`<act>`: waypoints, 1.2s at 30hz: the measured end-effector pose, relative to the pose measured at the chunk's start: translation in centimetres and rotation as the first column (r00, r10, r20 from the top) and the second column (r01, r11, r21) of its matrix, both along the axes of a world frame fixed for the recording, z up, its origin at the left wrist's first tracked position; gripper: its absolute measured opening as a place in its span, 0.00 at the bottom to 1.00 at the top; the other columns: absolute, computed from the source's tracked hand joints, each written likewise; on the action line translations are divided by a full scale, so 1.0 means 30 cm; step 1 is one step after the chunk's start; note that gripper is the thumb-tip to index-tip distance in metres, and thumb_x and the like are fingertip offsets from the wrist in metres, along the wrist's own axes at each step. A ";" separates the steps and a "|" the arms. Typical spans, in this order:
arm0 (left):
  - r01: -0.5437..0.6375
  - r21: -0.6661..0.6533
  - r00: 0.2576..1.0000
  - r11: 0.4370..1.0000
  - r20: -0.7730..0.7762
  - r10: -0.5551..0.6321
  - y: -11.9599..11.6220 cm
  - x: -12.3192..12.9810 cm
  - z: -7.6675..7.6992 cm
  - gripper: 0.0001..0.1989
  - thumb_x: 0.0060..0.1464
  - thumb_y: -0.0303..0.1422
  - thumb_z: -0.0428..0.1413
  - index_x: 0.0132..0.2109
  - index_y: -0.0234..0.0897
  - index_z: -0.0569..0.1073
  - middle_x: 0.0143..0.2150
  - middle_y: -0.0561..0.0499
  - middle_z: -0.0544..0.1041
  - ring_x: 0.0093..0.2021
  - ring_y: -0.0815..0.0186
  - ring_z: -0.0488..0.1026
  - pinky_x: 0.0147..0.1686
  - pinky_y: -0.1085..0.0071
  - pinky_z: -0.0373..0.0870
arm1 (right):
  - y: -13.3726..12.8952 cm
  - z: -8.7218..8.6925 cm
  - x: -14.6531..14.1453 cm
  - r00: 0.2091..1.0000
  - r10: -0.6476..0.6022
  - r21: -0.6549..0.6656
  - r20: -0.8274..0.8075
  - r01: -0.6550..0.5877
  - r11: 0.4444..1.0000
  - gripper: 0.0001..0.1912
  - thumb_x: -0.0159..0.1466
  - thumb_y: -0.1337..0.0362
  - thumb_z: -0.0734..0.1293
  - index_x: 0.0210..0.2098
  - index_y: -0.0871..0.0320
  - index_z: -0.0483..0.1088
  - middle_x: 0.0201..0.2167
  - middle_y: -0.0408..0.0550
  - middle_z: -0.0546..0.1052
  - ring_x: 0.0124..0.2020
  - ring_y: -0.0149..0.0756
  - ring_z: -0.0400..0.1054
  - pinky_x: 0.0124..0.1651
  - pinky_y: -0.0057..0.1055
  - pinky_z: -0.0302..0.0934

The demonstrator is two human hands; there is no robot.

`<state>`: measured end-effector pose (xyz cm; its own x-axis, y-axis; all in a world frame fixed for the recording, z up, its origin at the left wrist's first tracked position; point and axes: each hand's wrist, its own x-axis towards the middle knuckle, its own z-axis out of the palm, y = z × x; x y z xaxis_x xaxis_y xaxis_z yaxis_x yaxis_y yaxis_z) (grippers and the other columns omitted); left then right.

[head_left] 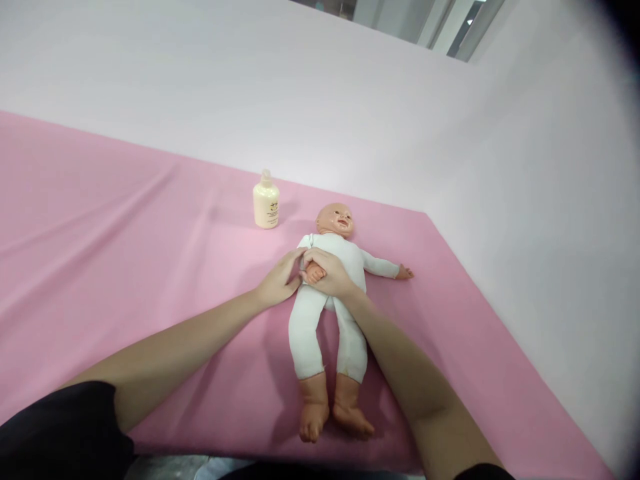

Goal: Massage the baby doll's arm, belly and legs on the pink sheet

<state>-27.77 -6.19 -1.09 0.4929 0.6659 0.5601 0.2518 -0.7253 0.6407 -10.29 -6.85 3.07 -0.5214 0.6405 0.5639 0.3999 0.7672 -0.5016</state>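
Note:
A baby doll [345, 257] with a white cloth body lies on its back, head away from me, its legs toward me. My left hand [281, 279] is at the doll's arm on the left side, its fingers curved round the arm. My right hand [331, 272] is wrapped round the same arm near the doll's small hand [315, 273], which shows between my fingers. Both my hands meet at this arm, over the side of the doll's body. The doll's other arm [383, 265] stretches out to the right.
A cream pump bottle [266, 205] stands upright left of the doll's head. The pink cloth surface [125, 253] has some folds at the left. White walls [200, 80] rise behind it and at the right.

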 end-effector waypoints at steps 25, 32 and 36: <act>0.027 0.085 0.998 0.996 0.048 -0.031 0.037 -0.003 -0.060 0.30 0.57 0.30 0.50 0.64 0.38 0.52 0.63 0.39 0.59 0.63 0.54 0.57 0.60 0.50 0.58 | -0.021 0.014 0.006 0.999 -0.028 -0.068 -0.030 0.026 0.997 0.13 0.54 0.60 0.69 0.35 0.54 0.61 0.35 0.45 0.71 0.39 0.36 0.67 0.45 0.34 0.61; 0.059 0.096 0.996 0.994 0.064 -0.065 0.036 -0.004 -0.049 0.28 0.57 0.34 0.51 0.64 0.38 0.53 0.62 0.38 0.60 0.62 0.52 0.58 0.60 0.49 0.58 | -0.025 0.008 0.004 0.996 -0.078 -0.114 -0.040 0.073 0.991 0.20 0.51 0.59 0.71 0.36 0.54 0.58 0.38 0.45 0.72 0.38 0.36 0.68 0.43 0.33 0.61; 0.067 0.078 0.996 0.995 0.057 -0.071 0.031 -0.005 -0.036 0.28 0.58 0.34 0.51 0.63 0.38 0.54 0.62 0.38 0.61 0.62 0.53 0.59 0.60 0.50 0.58 | -0.024 0.004 0.005 0.993 -0.116 -0.146 -0.017 0.112 0.983 0.24 0.49 0.57 0.73 0.39 0.53 0.58 0.39 0.46 0.72 0.41 0.39 0.68 0.44 0.34 0.61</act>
<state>-27.93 -5.26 -2.17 0.5002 0.5855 0.6379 0.1622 -0.7870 0.5952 -10.13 -7.55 3.18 -0.4271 0.7705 0.4731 0.4662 0.6360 -0.6149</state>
